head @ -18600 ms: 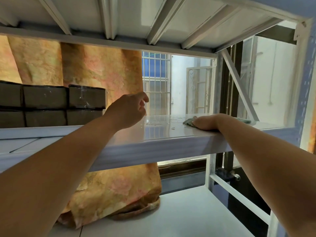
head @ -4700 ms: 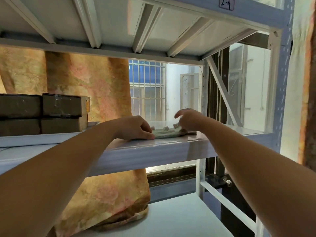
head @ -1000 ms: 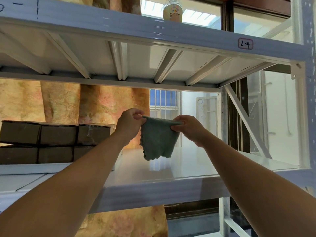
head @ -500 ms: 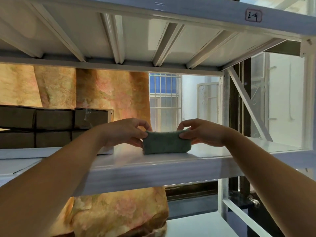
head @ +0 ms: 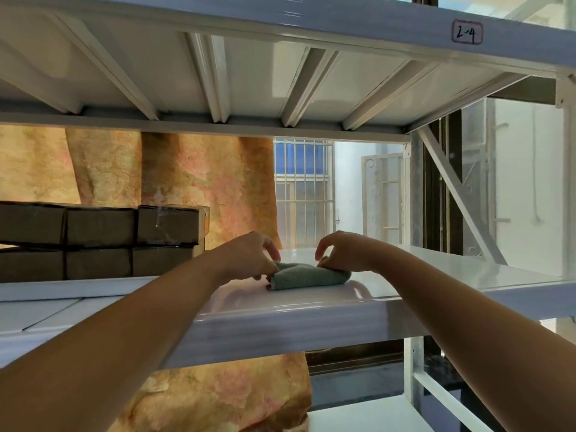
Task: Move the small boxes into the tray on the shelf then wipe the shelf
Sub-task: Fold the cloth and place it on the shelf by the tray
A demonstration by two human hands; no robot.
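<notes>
A folded grey-green cloth (head: 307, 277) lies on the white shelf (head: 436, 275) near its front edge. My left hand (head: 246, 257) pinches the cloth's left end, fingers curled over it. My right hand (head: 343, 251) pinches the right end from above. Several small brown boxes (head: 99, 241) are stacked two high at the shelf's left, sitting in a white tray (head: 62, 289) whose front wall shows below them.
The shelf above (head: 280, 73) hangs low, with ribs underneath and a label reading 2-4. An orange floral curtain (head: 202, 188) hangs behind. A diagonal brace and upright post (head: 461, 198) stand at the right end. A lower shelf (head: 358, 416) shows below.
The cloth, held up hanging a second ago, has been folded and brought down flat onto the shelf. Both hands have dropped with it and still hold its ends.
</notes>
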